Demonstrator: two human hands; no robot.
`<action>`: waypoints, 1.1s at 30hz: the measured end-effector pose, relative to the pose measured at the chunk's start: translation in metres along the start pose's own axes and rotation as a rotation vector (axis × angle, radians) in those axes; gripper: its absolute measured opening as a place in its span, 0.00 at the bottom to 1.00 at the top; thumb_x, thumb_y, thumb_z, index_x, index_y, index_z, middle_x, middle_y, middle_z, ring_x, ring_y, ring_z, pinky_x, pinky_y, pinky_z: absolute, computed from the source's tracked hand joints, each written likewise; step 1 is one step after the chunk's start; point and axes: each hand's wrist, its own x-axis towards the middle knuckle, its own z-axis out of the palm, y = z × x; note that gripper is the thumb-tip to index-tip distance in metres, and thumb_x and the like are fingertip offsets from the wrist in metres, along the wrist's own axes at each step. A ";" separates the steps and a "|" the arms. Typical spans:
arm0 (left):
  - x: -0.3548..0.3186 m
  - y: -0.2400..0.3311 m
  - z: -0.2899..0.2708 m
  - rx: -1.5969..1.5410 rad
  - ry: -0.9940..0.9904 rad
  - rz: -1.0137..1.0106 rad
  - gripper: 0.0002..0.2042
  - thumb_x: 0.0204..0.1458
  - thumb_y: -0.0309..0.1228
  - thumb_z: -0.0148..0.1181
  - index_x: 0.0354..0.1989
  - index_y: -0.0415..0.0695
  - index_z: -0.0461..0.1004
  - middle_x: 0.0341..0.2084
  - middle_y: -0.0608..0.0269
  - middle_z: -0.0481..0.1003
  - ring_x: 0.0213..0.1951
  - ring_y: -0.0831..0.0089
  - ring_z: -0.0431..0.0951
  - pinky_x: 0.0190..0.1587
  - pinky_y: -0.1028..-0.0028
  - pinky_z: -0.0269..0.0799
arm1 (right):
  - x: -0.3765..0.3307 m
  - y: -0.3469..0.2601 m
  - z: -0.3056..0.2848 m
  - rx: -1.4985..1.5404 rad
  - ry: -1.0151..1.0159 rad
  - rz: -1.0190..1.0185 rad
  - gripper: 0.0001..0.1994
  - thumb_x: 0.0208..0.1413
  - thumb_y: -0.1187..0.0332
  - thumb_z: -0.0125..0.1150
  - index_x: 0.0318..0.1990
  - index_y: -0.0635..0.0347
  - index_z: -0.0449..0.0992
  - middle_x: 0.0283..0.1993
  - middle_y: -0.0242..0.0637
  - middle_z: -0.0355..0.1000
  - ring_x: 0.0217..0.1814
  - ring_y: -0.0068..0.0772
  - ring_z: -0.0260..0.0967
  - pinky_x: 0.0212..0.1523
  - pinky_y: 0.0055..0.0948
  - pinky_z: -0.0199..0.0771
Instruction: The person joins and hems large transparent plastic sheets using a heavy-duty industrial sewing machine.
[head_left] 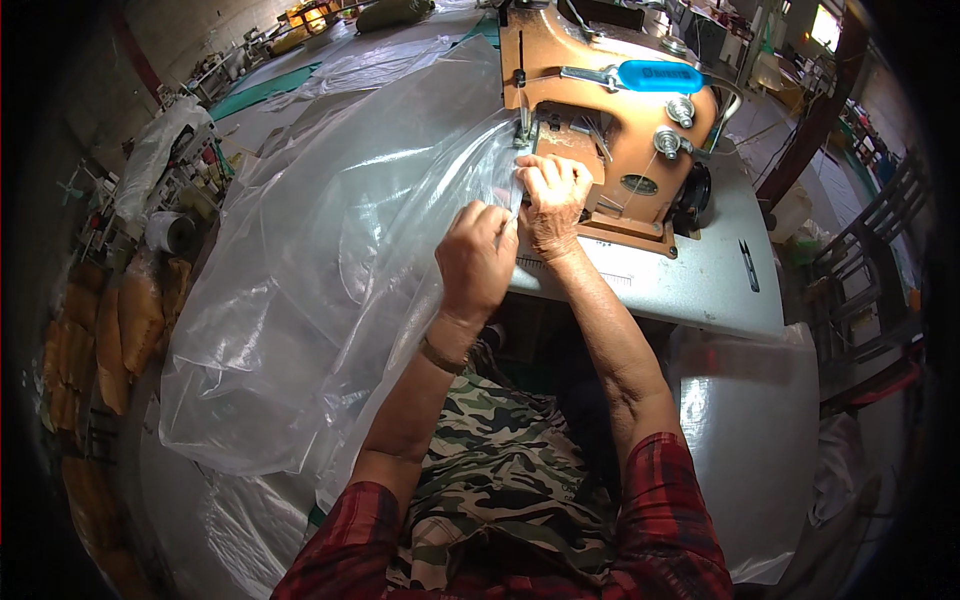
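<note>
both hands pinch edge of clear plastic sheet (330, 260) on worktop (700, 280): left hand (477, 262) fisted on fold, right hand (552, 200) gripping it just before needle of orange sewing machine (610, 120). needle itself hidden behind fingers; sheet's far edge hard to trace.

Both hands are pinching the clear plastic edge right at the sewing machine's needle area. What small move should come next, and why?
Probably feed the edge a little further under the presser foot. The left hand and right hand both grip the clear plastic sheet just in front of it, with the bulk lying loose to the left of the orange sewing machine.
</note>
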 end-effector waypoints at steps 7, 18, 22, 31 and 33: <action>-0.077 0.003 0.019 -0.073 -0.182 0.183 0.11 0.52 0.22 0.61 0.44 0.35 0.75 0.42 0.46 0.76 0.45 0.50 0.76 0.49 0.59 0.71 | 0.009 -0.005 -0.007 0.005 -0.056 -0.018 0.19 0.45 0.47 0.69 0.32 0.54 0.77 0.42 0.28 0.75 0.46 0.34 0.68 0.52 0.42 0.57; -0.036 -0.092 -0.050 0.519 -0.249 0.201 0.20 0.58 0.39 0.56 0.56 0.41 0.73 0.56 0.50 0.71 0.62 0.54 0.65 0.67 0.53 0.55 | 0.004 -0.002 -0.006 0.002 -0.111 0.027 0.18 0.43 0.53 0.71 0.35 0.55 0.76 0.45 0.28 0.75 0.49 0.37 0.67 0.54 0.43 0.57; -0.018 -0.150 -0.055 0.714 -0.083 0.230 0.24 0.57 0.39 0.57 0.61 0.44 0.69 0.57 0.48 0.70 0.62 0.54 0.66 0.64 0.62 0.63 | 0.000 0.004 -0.006 -0.077 -0.065 -0.034 0.19 0.35 0.59 0.73 0.37 0.54 0.76 0.43 0.28 0.74 0.50 0.35 0.68 0.53 0.42 0.59; -0.051 -0.052 -0.065 0.391 -0.551 0.230 0.15 0.53 0.23 0.51 0.49 0.37 0.76 0.50 0.48 0.76 0.57 0.53 0.73 0.64 0.60 0.64 | -0.009 0.013 -0.008 -0.001 -0.085 -0.063 0.17 0.34 0.71 0.68 0.38 0.52 0.76 0.49 0.27 0.75 0.52 0.36 0.69 0.55 0.43 0.59; -0.088 -0.046 -0.040 0.082 -0.471 0.552 0.15 0.54 0.23 0.51 0.48 0.38 0.77 0.54 0.49 0.75 0.60 0.54 0.72 0.65 0.58 0.62 | -0.003 0.007 -0.005 0.037 -0.096 -0.081 0.17 0.34 0.71 0.67 0.38 0.52 0.76 0.50 0.27 0.75 0.52 0.36 0.69 0.55 0.43 0.59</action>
